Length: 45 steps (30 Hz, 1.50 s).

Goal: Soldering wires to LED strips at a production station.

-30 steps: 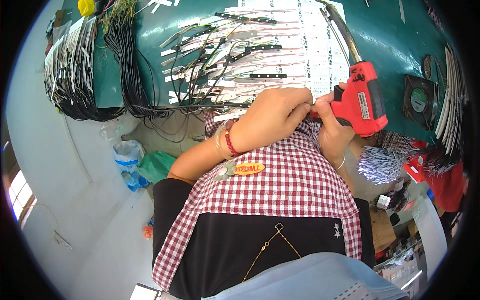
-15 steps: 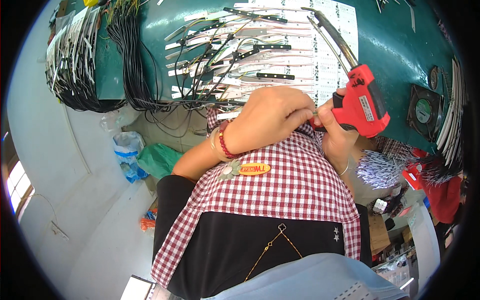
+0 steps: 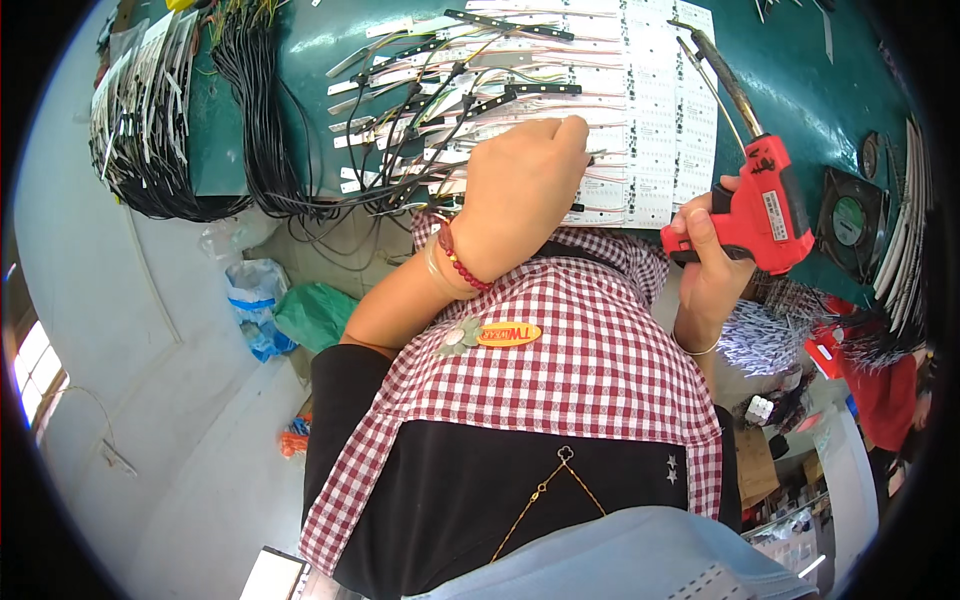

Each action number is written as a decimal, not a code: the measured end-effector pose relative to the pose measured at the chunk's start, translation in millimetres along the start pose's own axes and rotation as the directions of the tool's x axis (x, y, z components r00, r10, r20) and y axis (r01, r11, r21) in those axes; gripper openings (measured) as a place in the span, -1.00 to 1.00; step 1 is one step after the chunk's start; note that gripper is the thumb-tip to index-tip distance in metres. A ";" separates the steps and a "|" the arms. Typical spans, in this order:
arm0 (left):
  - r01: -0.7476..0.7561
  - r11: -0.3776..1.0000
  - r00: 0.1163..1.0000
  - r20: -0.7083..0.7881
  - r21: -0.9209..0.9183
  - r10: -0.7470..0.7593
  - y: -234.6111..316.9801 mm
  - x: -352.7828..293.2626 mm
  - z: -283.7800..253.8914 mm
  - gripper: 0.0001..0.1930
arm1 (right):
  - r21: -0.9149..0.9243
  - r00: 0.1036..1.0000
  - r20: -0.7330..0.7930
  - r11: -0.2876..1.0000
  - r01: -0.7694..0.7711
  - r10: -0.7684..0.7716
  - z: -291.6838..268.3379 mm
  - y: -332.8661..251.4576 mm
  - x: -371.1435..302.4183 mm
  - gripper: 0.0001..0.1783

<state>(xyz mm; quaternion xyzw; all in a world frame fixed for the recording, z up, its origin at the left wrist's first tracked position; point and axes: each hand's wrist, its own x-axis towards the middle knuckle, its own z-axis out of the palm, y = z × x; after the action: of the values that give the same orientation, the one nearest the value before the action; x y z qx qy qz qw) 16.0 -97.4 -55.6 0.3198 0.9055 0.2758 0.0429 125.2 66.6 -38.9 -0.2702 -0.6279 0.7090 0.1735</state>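
My right hand (image 3: 712, 275) grips a red soldering gun (image 3: 783, 235) by its handle, over the right side of the green table. The gun's long metal tip points up and away, toward the far edge of the white sheets. My left hand (image 3: 525, 190) is closed, back upward, over the near part of the small LED strips. Dark bits show beside its fingers; what the fingers pinch is hidden. Black LED strips (image 3: 545, 89) and white ones lie in rows, joined by thin coloured wires and black cables (image 3: 405, 195).
White printed boards (image 3: 650, 120) lie flat under the wires. Bundled black cables (image 3: 245, 70) and a stack of wired white strips (image 3: 145, 120) hang over the table's left side. A black fan (image 3: 850, 222) and grey cable bundles (image 3: 905, 230) stand at the right.
My hands have drawn apart. The left moved up and left over the LED strips; the right shifted right with the soldering gun, whose tip moved right too.
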 end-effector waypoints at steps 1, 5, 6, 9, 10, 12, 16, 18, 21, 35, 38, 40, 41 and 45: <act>0.025 1.000 0.999 0.033 0.012 -0.025 1.6 -0.6 1.2 -0.89 | -0.018 1.000 -0.007 1.000 0.004 -0.004 -0.2 0.6 -1.2 -0.57; 0.018 0.986 0.999 0.044 0.166 -0.025 0.1 0.6 2.6 -0.91 | 0.016 0.999 0.002 0.999 -0.040 0.040 -5.0 6.6 -8.7 -0.59; -0.002 0.989 0.999 0.032 0.150 -0.003 -1.6 0.1 1.2 -0.91 | 0.004 0.999 0.002 0.999 -0.051 0.051 -8.8 8.8 -10.5 -0.61; 0.107 0.994 0.993 -0.043 -0.002 -0.107 -12.8 0.3 -5.0 -0.93 | 0.034 0.994 0.081 0.996 -0.077 0.074 -27.6 15.3 -13.4 -0.63; 0.162 0.986 0.986 -0.027 -0.036 -0.163 -17.2 1.6 -6.4 -0.92 | 0.075 0.983 0.159 0.992 -0.100 0.087 -34.5 17.5 -14.9 -0.62; 0.171 0.984 0.985 0.023 -0.053 -0.170 -22.6 2.7 -6.6 -0.92 | 0.078 0.969 0.217 0.987 -0.139 0.119 -45.9 23.3 -18.0 -0.60; 0.194 0.981 0.980 0.044 -0.030 -0.193 -26.4 4.7 -2.0 -0.90 | 0.010 0.941 0.280 0.979 -0.202 0.191 -57.1 33.3 -24.9 -0.59; 0.190 0.981 0.981 0.041 -0.026 -0.189 -27.4 5.8 -0.3 -0.90 | -0.016 0.930 0.290 0.973 -0.231 0.225 -59.4 35.5 -26.8 -0.60; 0.167 0.986 0.986 0.020 -0.012 -0.167 -29.6 7.1 -0.6 -0.90 | 0.001 0.923 0.277 0.961 -0.277 0.266 -62.4 36.3 -29.1 -0.64; 0.127 0.991 0.988 0.092 -0.050 -0.122 -34.3 11.5 -3.8 -0.91 | -0.186 0.936 0.230 0.956 -0.225 0.265 -66.9 42.4 -35.7 -0.70; 0.122 0.991 0.989 0.096 -0.058 -0.116 -34.9 10.9 -3.8 -0.92 | -0.205 0.938 0.233 0.956 -0.210 0.256 -66.5 41.5 -37.7 -0.71; 0.120 0.991 0.989 0.098 -0.061 -0.114 -35.4 10.8 -3.7 -0.92 | -0.209 0.938 0.227 0.954 -0.216 0.262 -65.5 41.2 -38.0 -0.71; 0.118 0.991 0.989 0.100 -0.068 -0.111 -35.6 10.9 -3.7 -0.92 | -0.213 0.938 0.220 0.951 -0.222 0.268 -64.9 40.8 -37.8 -0.71; 0.105 0.992 0.990 0.101 -0.072 -0.097 -36.5 11.7 -4.1 -0.92 | -0.203 0.930 0.238 0.950 -0.235 0.281 -62.9 37.2 -36.6 -0.73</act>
<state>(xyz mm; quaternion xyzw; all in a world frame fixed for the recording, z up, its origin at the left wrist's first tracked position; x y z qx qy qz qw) -14.5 -115.8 -70.3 0.2846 0.9059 0.2922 0.1134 195.6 89.6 -73.6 -0.2676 -0.6627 0.6988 -0.0308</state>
